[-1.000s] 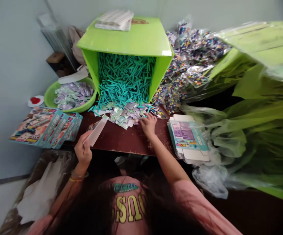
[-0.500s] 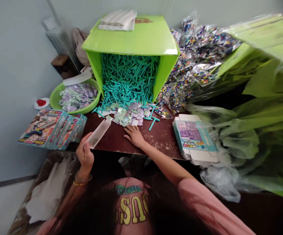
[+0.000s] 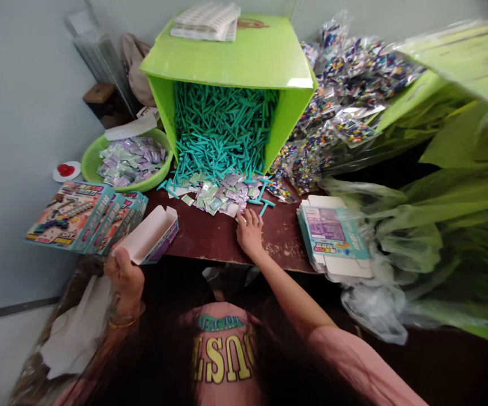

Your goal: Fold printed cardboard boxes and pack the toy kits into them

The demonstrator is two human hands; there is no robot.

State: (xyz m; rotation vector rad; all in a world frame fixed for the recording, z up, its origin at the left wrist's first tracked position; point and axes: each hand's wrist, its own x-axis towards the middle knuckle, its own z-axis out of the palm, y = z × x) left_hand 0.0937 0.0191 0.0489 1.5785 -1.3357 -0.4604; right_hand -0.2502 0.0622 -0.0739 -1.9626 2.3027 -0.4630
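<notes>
My left hand [image 3: 126, 276] grips an open-ended carton [image 3: 159, 239], white inside with purple and teal print outside, tilted over the table's front edge. My right hand [image 3: 250, 232] is at the near side of a pile of small purple and green packets [image 3: 221, 194]; its fingertips are on a small whitish piece at the pile's edge, too small to name. Behind the pile a green bin [image 3: 227, 59] lies on its side, full of teal sticks [image 3: 227, 124]. A few T-shaped teal pieces [image 3: 265, 203] lie right of the packets.
A green basin [image 3: 89, 163] of packets and printed boxes [image 3: 69, 217] stand at the left. Flat cartons [image 3: 335, 237] are stacked at the right, beside clear plastic bags [image 3: 375, 310]. Bags of coloured beads [image 3: 354, 79] heap behind them.
My left hand has moved left and down, and the carton has turned so its printed side and open inside show. My right hand has shifted right, its fingers drawn together at the pile.
</notes>
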